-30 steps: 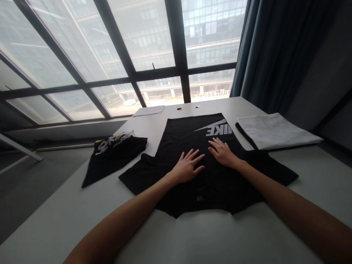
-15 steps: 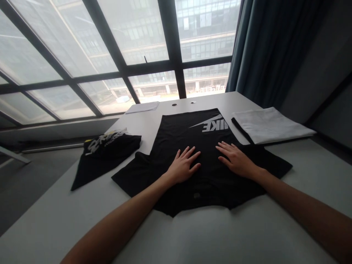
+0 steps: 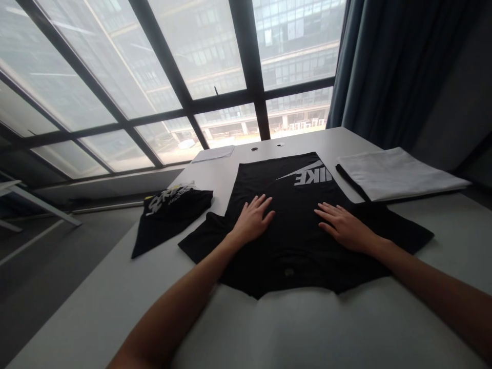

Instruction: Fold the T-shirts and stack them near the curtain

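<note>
A black T-shirt with a white printed logo is spread out on the white table, its neck end towards me and its sleeves out to both sides. My left hand lies flat on the left part of the shirt, fingers stretched out. On the right part rests my right hand, also flat with the fingers extended. Neither hand grips the cloth. The printed logo sits beyond my hands near the shirt's far right edge, upside down from my side.
Left of the shirt lies a bunched dark garment with white lettering. A folded white cloth with black beneath it lies at the right. Papers lie at the far edge, before large windows. A dark curtain hangs at the right.
My hands have moved apart across the shirt, the left one outwards to the left. The view has turned slightly left, so everything sits further right.
</note>
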`<state>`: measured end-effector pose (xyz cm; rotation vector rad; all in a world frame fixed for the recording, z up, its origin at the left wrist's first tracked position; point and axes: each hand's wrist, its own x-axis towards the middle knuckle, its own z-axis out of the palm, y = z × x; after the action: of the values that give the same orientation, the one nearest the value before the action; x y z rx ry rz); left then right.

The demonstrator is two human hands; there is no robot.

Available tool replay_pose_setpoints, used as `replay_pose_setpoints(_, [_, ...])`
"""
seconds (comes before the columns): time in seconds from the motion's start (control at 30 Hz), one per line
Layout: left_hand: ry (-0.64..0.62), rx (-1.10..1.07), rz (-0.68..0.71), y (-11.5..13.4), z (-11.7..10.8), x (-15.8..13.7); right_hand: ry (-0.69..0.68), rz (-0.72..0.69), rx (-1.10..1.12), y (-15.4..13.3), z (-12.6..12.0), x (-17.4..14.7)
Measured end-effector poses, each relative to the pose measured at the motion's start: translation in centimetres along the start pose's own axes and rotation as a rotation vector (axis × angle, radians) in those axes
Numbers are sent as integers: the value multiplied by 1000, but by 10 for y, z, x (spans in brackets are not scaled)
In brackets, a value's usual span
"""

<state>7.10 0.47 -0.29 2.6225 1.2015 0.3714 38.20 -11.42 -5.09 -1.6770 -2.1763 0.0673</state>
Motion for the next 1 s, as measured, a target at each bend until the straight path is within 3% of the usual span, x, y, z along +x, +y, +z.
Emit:
replay_pose_setpoints(0.1, [44,56,-166,-45,-9,12,-13,11,-5,0,1,0])
replay_pose_setpoints(0.17, [3,70,-289,-71,-10,15,-17,14,-12,0,1,-1])
replay_pose_setpoints(0.3, [31,87,-323,-90,-6,16,-17,7,-23,1,3,-1])
replay_pose_setpoints(0.37, [57,124,-294,-86,-4,16,-12,1,-20,1,3,-1])
replay_pose_setpoints(0.5, [-59,175,-323,-74,-1,17,-5,-6,-24,2,4,0])
replay_pose_setpoints(0.6, [-7,172,-299,-63,-6,16,0,-10,-32,3,4,0])
replay_pose_setpoints(0.8, [-10,41,-23,-6,-13,5,-2,-12,-28,3,3,0])
replay_pose_setpoints(0.9, [-43,4,119,20,0,-4,-9,-2,-24,1,0,1])
replay_pose_setpoints(1.0, [-130,57,199,31,18,-12,-15,8,-23,-2,-3,2])
